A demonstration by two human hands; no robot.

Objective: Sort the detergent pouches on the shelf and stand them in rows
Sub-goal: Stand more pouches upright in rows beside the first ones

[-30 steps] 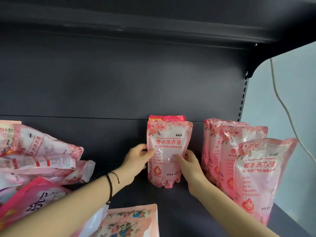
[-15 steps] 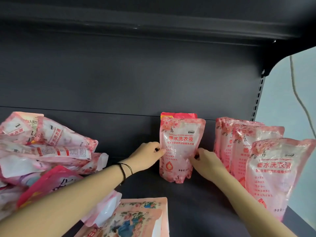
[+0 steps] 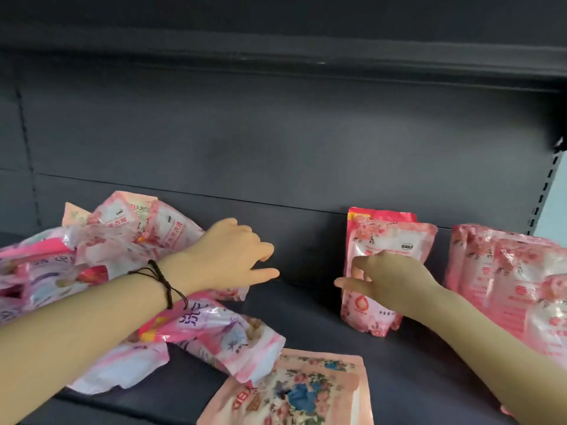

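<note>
A pink detergent pouch (image 3: 395,237) stands upright at the back of the dark shelf (image 3: 306,305), with a redder pouch (image 3: 380,213) behind it. My right hand (image 3: 389,283) is in front of the standing pouch, fingers spread and pointing left, gripping nothing. My left hand (image 3: 233,256) hovers open over the bare shelf just right of a loose heap of pouches (image 3: 101,250). A row of upright pink pouches (image 3: 506,271) fills the right end.
A pink and purple pouch (image 3: 221,332) lies flat under my left forearm. A floral pouch (image 3: 294,394) lies at the shelf's front edge. The upper shelf (image 3: 276,53) hangs low overhead. The slotted shelf upright (image 3: 544,191) stands at the right.
Both hands have let go of the standing pink pouch. My left hand has swung left toward the heap, my right hand has drawn back in front of the pouch. The view has shifted left.
</note>
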